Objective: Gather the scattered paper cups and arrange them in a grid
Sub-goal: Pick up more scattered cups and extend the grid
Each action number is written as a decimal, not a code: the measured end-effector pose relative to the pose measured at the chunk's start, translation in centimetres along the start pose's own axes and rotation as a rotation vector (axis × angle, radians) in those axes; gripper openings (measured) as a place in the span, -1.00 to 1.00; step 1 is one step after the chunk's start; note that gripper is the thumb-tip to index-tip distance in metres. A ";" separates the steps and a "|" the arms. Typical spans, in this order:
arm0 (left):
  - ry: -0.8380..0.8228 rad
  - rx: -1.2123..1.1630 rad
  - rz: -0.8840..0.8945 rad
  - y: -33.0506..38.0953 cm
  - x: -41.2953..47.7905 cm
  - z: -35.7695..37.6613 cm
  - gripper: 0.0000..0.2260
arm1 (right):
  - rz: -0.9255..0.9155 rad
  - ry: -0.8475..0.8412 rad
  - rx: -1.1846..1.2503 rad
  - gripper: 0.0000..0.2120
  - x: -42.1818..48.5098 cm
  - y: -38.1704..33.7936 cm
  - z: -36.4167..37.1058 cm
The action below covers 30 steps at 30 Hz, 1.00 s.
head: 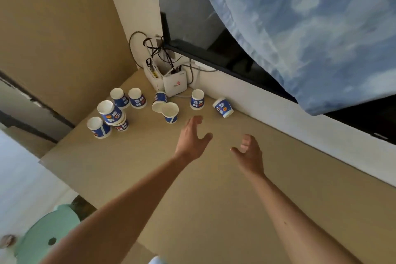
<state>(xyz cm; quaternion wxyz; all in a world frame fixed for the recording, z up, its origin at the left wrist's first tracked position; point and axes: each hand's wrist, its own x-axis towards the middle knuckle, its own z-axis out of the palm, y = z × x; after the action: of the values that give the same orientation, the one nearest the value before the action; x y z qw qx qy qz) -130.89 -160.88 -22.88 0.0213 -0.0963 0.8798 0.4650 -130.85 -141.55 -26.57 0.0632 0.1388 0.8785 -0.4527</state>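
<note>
- Head view: the person has both bare arms stretched out over a tan desk (214, 210).
- The left hand (191, 135) hangs above the desk with fingers spread wide and a bit curved, holding nothing. Its fingertips are near the upright cup (170, 112) but not touching it.
- Same deal with the right hand (249, 152): loosely cupped, empty, thumb pointing toward the left hand, well apart from every cup.
- The paper cups (137, 98), blue and white, are scattered at the far end of the desk, toward the corner.
- The upright cup stands mouth up, and a tipped cup (159, 100) lies on its side right against it, mouth facing the camera.
- Off to the right, a lone cup (197, 99) stands by the white wall ledge, with a leaning cup (222, 107) near it.
- On the left there's a clump: two cups side by side at the back, then three bunched by the desk's edge, including a tilted cup (109, 111) perched on top of another.
- White router boxes (174, 84) with a tangle of cables (154, 49) sit in the corner, just behind the cups.
- A blue cloud-print cloth (310, 28) hangs top right, and a mint-green stool (42, 229) shows bottom left.
</note>
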 end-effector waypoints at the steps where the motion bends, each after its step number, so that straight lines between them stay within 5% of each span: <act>1: -0.022 0.046 0.013 -0.3 2.3 -0.1 -0.49 | -0.002 -0.014 -0.044 -0.45 1.1 -0.6 0.3; 13: -0.146 0.498 0.133 -3.8 21.5 1.1 -0.40 | -0.108 -0.084 -0.347 -0.42 14.7 -5.7 7.3; 22: -0.178 0.773 0.207 -6.8 24.8 3.5 -0.40 | -0.139 -0.001 -0.619 -0.31 20.0 -2.8 10.3; 30: -0.157 0.761 0.283 -6.9 24.7 4.1 -0.45 | -0.120 0.122 -0.555 -0.43 20.8 -1.7 10.9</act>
<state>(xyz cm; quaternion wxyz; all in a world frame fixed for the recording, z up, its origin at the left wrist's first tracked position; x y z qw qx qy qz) -154.06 -164.99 -33.93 0.0584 0.0760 0.9892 0.1108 -151.30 -147.46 -36.55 0.0188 0.0908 0.9777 -0.1886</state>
